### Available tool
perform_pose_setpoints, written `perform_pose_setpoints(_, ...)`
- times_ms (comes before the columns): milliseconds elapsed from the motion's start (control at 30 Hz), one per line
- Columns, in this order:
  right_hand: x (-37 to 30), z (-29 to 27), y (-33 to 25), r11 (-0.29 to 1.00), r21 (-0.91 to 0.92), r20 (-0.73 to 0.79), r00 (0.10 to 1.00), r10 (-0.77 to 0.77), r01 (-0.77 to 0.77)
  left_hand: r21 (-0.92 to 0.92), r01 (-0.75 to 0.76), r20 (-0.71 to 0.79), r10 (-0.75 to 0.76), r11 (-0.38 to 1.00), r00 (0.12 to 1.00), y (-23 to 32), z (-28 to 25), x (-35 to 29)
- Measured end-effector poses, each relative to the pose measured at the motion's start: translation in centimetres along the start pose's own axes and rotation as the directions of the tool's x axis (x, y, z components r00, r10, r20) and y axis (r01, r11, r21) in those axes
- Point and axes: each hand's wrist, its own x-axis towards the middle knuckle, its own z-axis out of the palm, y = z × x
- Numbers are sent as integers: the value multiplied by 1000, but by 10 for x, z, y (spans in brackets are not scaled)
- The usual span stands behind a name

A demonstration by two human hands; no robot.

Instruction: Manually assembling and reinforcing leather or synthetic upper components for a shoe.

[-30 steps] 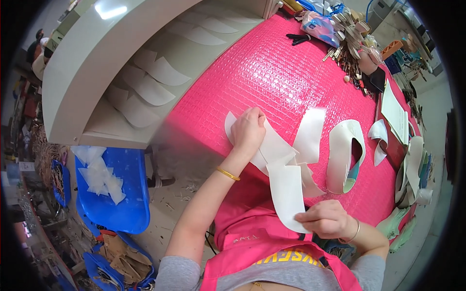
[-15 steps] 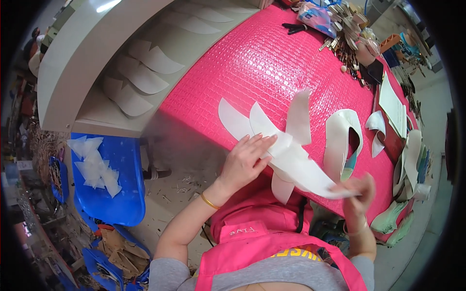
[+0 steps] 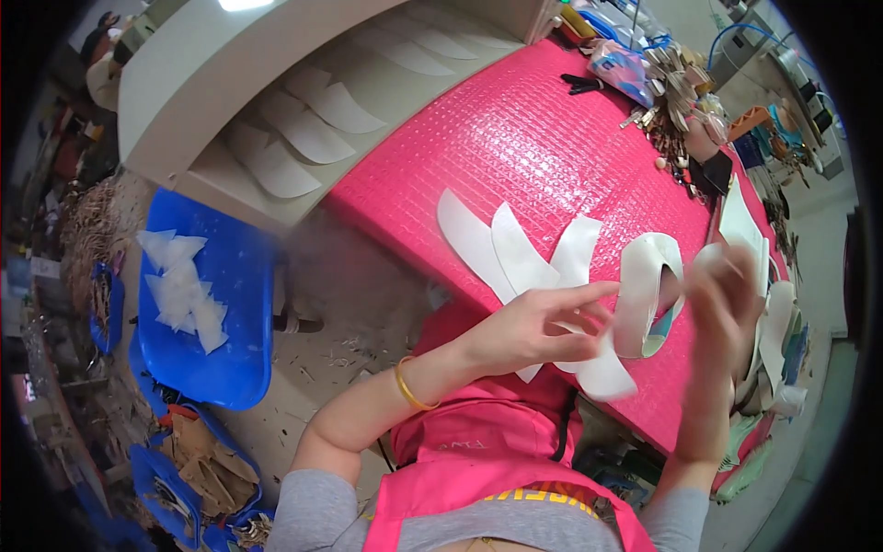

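Note:
Several curved white sheet pieces [image 3: 474, 241] lie fanned over the near edge of the pink-covered table. My left hand [image 3: 543, 324] is over them with thumb and fingers apart, holding nothing that I can see. Below its fingers, the end of one white piece [image 3: 607, 373] sticks out past the table edge. A white piece bent into a loop [image 3: 636, 308] stands just right of my left hand, with some green inside. My right hand [image 3: 725, 304] is raised farther right, smeared by motion, in front of a small white curled piece; whether it holds anything is unclear.
A pale machine housing [image 3: 216, 83] with white pieces on its bed [image 3: 317, 138] adjoins the pink table [image 3: 441, 138] on the left. A blue tray [image 3: 216, 368] holds translucent pieces. Brushes [image 3: 676, 83], paper [image 3: 740, 221] and stacked pieces crowd the right side.
My left hand has moved right across the white pieces and its fingers have spread. My right hand has left the long piece's end and risen up and right. The view has shifted slightly.

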Motion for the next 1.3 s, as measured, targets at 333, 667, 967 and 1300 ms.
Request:
perform_pose_setpoints(333,104,105,69,945,-169,732,607,311,-281,172,-247,-794,283,954,538,45,-162,34)
perform_pose_setpoints(667,251,263,101,974,62,575,806,142,-216,305,58,-948,297,950,117,115,-336,77)
perform_pose_setpoints(967,279,304,116,988,-122,523,840,147,-97,747,659,-424,701,-88,574,70,-307,84)
perform_pose_setpoints(1300,265,293,109,776,-543,502,865,-7,322,774,633,-496,601,-22,627,72,-305,87)
